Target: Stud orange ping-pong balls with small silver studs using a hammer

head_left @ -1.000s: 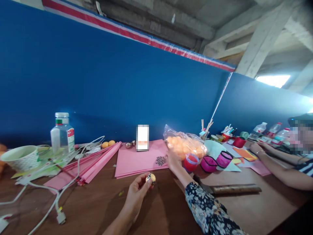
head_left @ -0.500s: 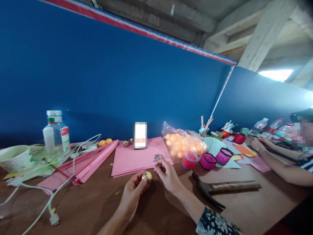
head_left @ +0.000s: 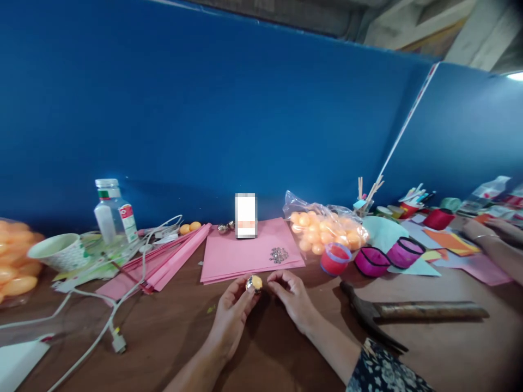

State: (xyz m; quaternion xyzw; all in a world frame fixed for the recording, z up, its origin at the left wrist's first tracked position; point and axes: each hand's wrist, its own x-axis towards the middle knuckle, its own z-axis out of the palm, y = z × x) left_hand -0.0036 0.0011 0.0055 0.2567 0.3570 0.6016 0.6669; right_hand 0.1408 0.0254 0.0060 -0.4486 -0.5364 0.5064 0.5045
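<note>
My left hand (head_left: 232, 313) is closed on a small orange ball (head_left: 256, 283) partly covered with shiny silver pieces, held above the brown table. Just to its right is my right hand (head_left: 296, 302), thumb and fingertips pinched together. Whatever lies in that pinch is too small or hidden to make out. Beyond it, a little pile of silver pieces (head_left: 278, 255) rests on the stacked pink paper (head_left: 232, 253). A phone (head_left: 246, 215) stands upright at the back of that stack, beside dark shiny balls (head_left: 223, 228).
A claw hammer (head_left: 425, 310) lies at right. Behind are a bag of orange balls (head_left: 312, 231), a red cup (head_left: 335, 258) and magenta rings (head_left: 371, 261). White cables (head_left: 112, 310), a plastic bottle (head_left: 114, 215) and a paper cup (head_left: 59, 253) occupy the left. Another person's hand (head_left: 478, 231) is far right.
My right hand has drawn back from the silver pile, its pinched fingertips now level with the ball. The left hand still holds the ball. The view has turned left and down.
</note>
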